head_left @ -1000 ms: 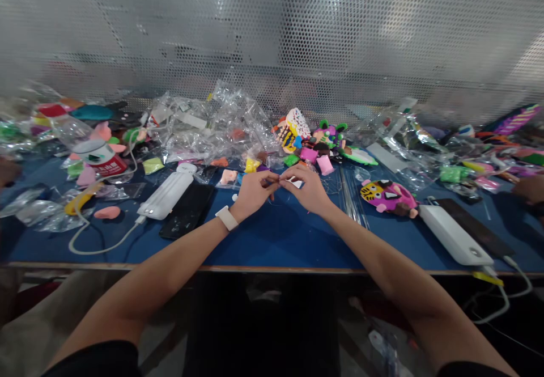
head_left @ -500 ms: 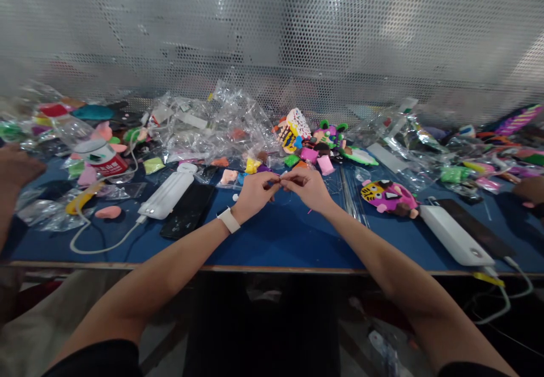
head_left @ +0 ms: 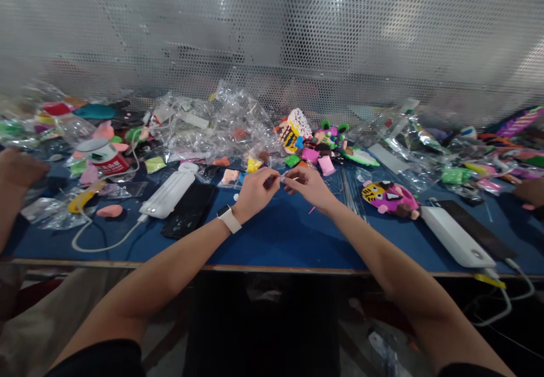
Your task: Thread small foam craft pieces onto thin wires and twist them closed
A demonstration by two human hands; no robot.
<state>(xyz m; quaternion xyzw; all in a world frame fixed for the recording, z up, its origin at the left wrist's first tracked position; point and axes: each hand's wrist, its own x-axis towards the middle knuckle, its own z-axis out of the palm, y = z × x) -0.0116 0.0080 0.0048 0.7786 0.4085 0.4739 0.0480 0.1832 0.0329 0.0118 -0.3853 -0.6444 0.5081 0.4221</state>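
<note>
Over the blue table [head_left: 272, 241], my left hand [head_left: 259, 189] and my right hand [head_left: 309, 185] meet fingertip to fingertip, both closed in a pinch. A tiny whitish piece [head_left: 283, 178] shows between them, too small to name. Just beyond lie soft modelling clay lumps: a yellow lump [head_left: 254, 165], a green lump [head_left: 292, 160] and a pink square [head_left: 326, 165]. Beside my left wrist is a small white ball [head_left: 236, 197]. A thin pink strip [head_left: 311, 210] rests below my right hand.
Left of my hands lie a white power bank [head_left: 170, 191] and a black phone [head_left: 189, 211]. To the right are a pink-and-yellow clay figure [head_left: 390, 198] and another power bank [head_left: 457, 235]. Clear plastic bags [head_left: 229, 119] heap up behind. A co-worker's hand [head_left: 21, 167] is at far left.
My fingertips have drawn slightly apart, and the whitish piece between them shows more. At far left the co-worker's hand has shifted a little.
</note>
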